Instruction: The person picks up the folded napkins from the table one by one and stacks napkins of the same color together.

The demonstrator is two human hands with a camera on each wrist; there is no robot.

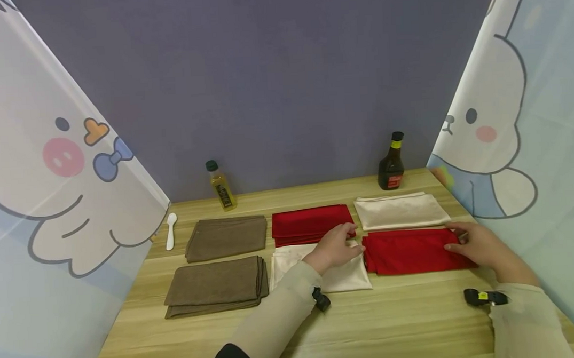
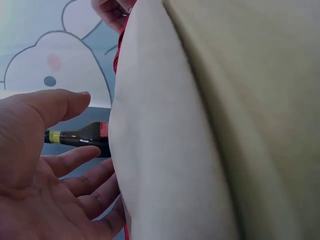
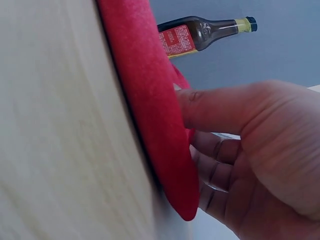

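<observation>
My left hand [image 1: 335, 247] is above the folded cream cloth [image 1: 346, 278] in the front row, fingers spread and nothing in them. Its fingertips are close to the left edge of the front red cloth [image 1: 415, 252]. In the left wrist view the palm of the left hand [image 2: 55, 185] shows, thumb apart from the fingers. At the right end of that red cloth rests my right hand [image 1: 482, 248], thumb and forefinger apart. From the right wrist, its thumb touches the red cloth [image 3: 155, 115], which lies flat; the other fingers are partly hidden behind its edge.
Behind lie another red cloth [image 1: 313, 224] and a cream cloth [image 1: 401, 211]. Two brown cloths [image 1: 227, 237] are at left, beside a white spoon [image 1: 171, 232]. An oil bottle [image 1: 222, 190] and a dark sauce bottle [image 1: 390, 166] stand by the back wall.
</observation>
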